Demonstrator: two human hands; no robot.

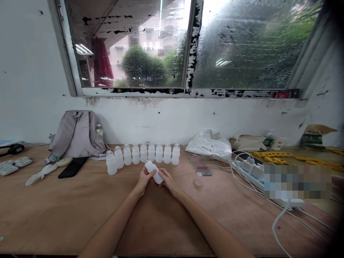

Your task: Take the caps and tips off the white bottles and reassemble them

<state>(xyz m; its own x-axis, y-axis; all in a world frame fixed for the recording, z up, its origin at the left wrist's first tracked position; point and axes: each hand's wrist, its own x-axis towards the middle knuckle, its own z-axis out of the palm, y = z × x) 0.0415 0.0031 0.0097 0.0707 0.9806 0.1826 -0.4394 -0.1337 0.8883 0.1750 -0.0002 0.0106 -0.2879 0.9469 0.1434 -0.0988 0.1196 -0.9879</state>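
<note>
A translucent white squeeze bottle [154, 171] is held between both hands over the middle of the table, tilted with its top toward the upper left. My left hand [145, 178] grips it near the neck, the thumb lying on its side. Around its lower end is my right hand [167, 179], with fingers partly hidden behind it. Beyond the hands, several similar bottles stand upright in a row, among them one at the left end [111, 163] and one at the right end [175, 154]. Whether the held bottle contains anything is unclear.
A grey backpack [76, 134], a black phone [72, 167] and a tied white plastic bag [42, 173] lie to the left. Rightward are a plastic package [209, 145], a small round lid-like piece [197, 182], power strips with white cables [248, 175] and yellow plastic pieces [276, 157].
</note>
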